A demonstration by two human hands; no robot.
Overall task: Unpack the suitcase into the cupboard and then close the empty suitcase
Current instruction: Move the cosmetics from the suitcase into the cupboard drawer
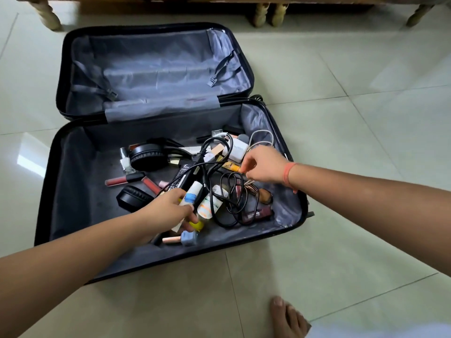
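Observation:
A black suitcase (46,181) lies open flat on the floor, its grey-lined far half (156,69) bare. The near half holds a pile of small things: black headphones (146,156), a black cable tangle (229,191), a white charger (238,150), lip glosses (122,180), tubes and bottles. My left hand (168,211) grips several tubes, among them a white tube with a blue band (192,193) and a yellow-capped one (196,225). My right hand (262,168) hovers over the right side of the pile, its fingertips pinching at a small orange tube (231,166).
Pale tiled floor surrounds the suitcase. Wooden furniture legs (260,14) stand just beyond the far half. My bare foot (286,318) is on the tiles near the bottom edge. No cupboard is in view.

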